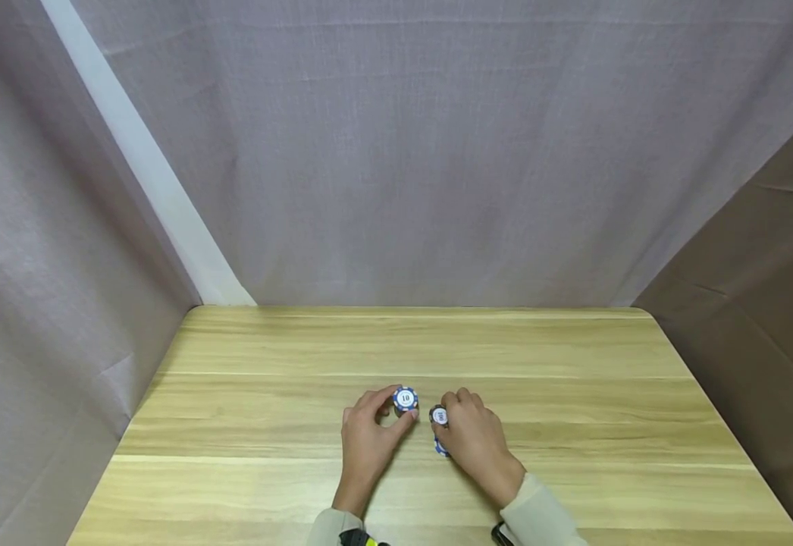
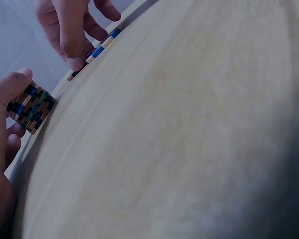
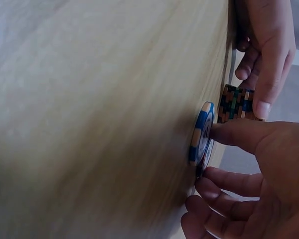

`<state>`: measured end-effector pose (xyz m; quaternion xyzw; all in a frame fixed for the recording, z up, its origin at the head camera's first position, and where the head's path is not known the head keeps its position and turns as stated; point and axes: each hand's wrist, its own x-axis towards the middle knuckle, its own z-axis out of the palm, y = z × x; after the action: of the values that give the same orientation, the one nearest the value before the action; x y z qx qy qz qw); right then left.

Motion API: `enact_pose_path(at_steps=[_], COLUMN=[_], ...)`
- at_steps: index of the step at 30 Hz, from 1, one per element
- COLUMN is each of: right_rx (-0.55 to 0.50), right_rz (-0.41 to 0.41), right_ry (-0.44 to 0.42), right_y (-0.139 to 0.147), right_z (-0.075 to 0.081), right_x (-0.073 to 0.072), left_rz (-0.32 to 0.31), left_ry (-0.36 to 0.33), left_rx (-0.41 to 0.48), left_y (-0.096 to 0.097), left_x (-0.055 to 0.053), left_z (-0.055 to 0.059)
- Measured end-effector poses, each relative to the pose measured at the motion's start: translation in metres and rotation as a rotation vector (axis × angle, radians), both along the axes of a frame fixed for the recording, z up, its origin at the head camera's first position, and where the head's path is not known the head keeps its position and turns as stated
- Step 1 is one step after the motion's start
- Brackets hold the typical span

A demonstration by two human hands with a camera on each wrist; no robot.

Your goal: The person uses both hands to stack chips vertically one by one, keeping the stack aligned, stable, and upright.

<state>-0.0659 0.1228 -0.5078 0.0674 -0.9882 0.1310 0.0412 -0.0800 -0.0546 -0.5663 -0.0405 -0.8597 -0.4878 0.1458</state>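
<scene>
My left hand [image 1: 367, 438] holds a stack of poker chips [image 2: 32, 108] between thumb and fingers. On top of the stack lies a blue-and-white chip marked 10 [image 1: 405, 398]. Just to the right, my right hand [image 1: 476, 438] has thumb and curled fingers at a dark poker chip marked 100 [image 1: 440, 415]. A blue-and-white chip [image 3: 201, 133] lies flat on the table beside the dark one, partly under the right hand in the head view. In the right wrist view the thumb is close to both chips, and the dark chip's far edge is hidden by fingers.
Both hands work over a light wood-grain table [image 1: 267, 417]. Grey curtain [image 1: 396, 152] hangs behind its far edge and at the left, with a darker brown cloth [image 1: 765, 318] at the right. A pale strip [image 1: 144, 152] shows between the curtains.
</scene>
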Motion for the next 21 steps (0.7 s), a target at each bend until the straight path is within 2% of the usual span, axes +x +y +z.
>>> enact_pose_path(at_steps=[9, 13, 21], right_rx=[0.062, 0.024, -0.073], right_rz=[0.048, 0.065, 0.016], right_ry=[0.072, 0.086, 0.084], right_y=[-0.001, 0.003, 0.011], right_z=[-0.002, -0.008, -0.014], right_x=[-0.002, -0.004, -0.007], left_rz=[0.007, -0.001, 0.005], left_ry=[0.022, 0.0, 0.0], left_rx=[0.006, 0.006, 0.0], left_y=[-0.001, -0.001, 0.001], left_x=[-0.001, -0.001, 0.0], left_z=[0.001, -0.001, -0.002])
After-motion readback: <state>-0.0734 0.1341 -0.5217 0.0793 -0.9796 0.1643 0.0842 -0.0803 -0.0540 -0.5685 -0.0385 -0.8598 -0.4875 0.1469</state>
